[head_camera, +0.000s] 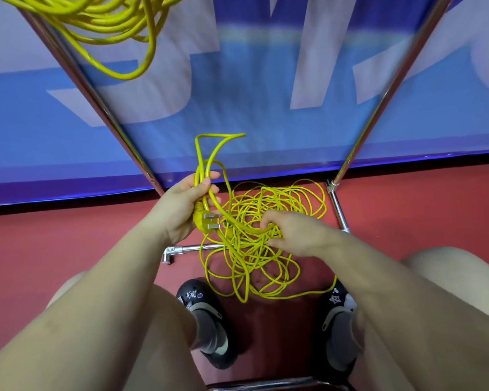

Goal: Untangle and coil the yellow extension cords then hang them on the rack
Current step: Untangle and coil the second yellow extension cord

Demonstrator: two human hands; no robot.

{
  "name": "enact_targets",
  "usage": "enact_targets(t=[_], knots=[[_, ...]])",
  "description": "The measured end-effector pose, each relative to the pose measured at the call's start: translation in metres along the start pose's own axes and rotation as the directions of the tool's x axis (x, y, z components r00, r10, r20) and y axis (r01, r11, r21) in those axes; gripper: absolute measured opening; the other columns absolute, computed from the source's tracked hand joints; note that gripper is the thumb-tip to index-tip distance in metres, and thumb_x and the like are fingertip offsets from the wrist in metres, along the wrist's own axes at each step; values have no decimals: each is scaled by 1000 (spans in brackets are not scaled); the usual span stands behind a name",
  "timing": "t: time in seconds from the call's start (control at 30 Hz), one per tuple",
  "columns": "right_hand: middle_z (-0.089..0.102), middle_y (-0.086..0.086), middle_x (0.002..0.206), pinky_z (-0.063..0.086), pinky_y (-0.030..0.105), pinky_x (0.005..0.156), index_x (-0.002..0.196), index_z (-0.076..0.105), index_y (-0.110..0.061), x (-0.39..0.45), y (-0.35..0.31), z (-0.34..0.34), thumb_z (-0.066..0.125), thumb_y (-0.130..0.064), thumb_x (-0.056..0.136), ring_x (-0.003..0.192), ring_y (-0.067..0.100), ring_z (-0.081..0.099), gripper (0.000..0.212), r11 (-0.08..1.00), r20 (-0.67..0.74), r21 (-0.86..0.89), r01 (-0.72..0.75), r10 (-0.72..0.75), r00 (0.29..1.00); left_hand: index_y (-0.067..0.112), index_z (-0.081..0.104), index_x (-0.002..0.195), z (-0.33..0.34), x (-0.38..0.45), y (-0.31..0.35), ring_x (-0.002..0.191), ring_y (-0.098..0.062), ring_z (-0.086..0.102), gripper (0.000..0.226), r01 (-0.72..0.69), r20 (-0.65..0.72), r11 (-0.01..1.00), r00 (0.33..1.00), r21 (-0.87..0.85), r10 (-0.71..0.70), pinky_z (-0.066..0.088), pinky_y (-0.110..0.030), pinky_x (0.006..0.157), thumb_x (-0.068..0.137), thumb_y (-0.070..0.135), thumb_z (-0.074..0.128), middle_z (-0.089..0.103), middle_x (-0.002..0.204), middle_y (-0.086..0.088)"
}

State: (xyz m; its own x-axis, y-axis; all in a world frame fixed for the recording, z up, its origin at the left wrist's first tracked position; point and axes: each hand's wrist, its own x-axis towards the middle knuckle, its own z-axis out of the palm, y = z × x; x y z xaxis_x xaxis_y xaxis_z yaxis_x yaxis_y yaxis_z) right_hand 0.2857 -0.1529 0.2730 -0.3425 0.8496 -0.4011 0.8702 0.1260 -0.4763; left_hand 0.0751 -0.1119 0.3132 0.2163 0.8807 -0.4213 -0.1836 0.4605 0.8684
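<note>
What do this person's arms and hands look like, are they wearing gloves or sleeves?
No gloves and no sleeves: the left hand and right hand are bare, and both forearms are bare up to the picture's edge. No watch, rings or wristbands show. Legs are bare too, above dark clogs with small decorations.

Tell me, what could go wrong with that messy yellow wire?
1. The right hand is pulling a strand out of the tangle on the floor; a hard tug could tighten the knots.
2. Loops lie by the shoes, so a foot could catch.
3. The left hand holds only a few loops beside the plug; they might slip.
</note>
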Motion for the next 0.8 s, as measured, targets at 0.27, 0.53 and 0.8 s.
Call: enact_targets(t=[0.27, 0.53, 0.8], knots=[[61, 4, 120, 44, 32, 89, 116, 54, -16, 1, 31, -8, 53, -27, 93, 111, 25, 55, 25, 964, 9, -158, -213, 217, 976, 16, 58, 101, -14, 3, 5, 51, -5, 59, 19, -89, -132, 996, 987, 0, 88, 52, -23, 45, 101, 13, 39, 58, 56, 9], [64, -6, 78, 38, 27, 67, 105, 58, -22, -11, 30, -32, 61, -32, 88, 76, 18, 58, 20, 986, -404, 115, -124, 161, 900, 14, 55, 112, -32, 8, 2, 59, -7, 64, 19, -78, -280, 994, 955, 77, 97, 53, -23, 48, 102, 17, 39, 68, 84, 0], [58, -4, 85, 38, 27, 70, 99, 65, -22, -9, 21, -42, 58, -28, 89, 83, 15, 54, 14, 977, -623, 188, -103, 199, 757, 3, 49, 110, -34, 10, -6, 54, -12, 62, 19, 30, -343, 957, 936, 289, 75, 55, -34, 42, 102, 18, 39, 63, 89, -6]])
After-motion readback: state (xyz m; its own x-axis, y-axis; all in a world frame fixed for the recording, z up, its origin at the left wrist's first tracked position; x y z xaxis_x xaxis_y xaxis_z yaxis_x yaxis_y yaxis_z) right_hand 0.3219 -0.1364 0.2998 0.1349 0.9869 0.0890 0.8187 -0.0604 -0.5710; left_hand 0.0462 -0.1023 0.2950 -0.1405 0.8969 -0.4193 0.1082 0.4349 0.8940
